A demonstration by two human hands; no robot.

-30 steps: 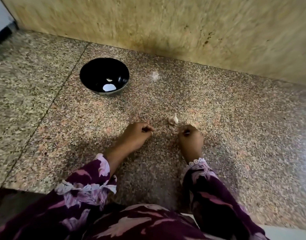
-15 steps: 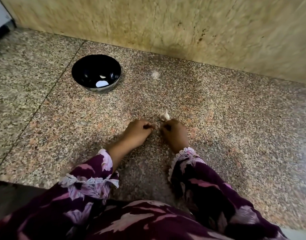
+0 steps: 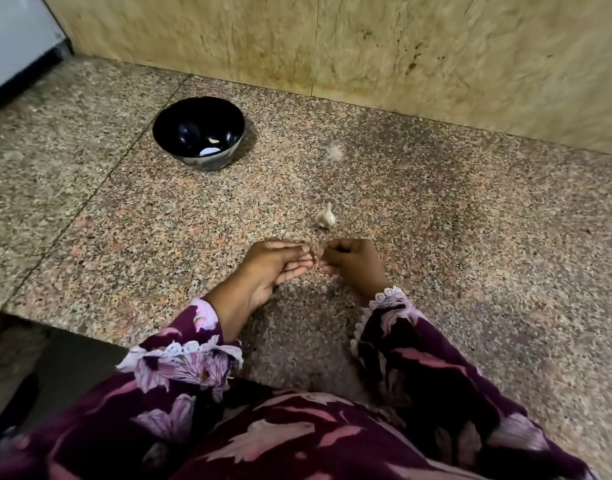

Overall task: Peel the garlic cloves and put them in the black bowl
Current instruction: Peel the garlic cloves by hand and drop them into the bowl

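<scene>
Hands meet just in front of garlic bulb (image 3: 325, 217) on surface (image 3: 471, 216): your left hand (image 3: 276, 264) and right hand (image 3: 349, 259) both pinch something tiny, likely clove, too small to confirm. Peel skin with fingertips, then carry to black bowl (image 3: 198, 137), beyond bulb, to its left.

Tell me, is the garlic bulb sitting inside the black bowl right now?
No, the garlic bulb lies on the granite counter, well apart from the black bowl and just beyond both hands.
</scene>
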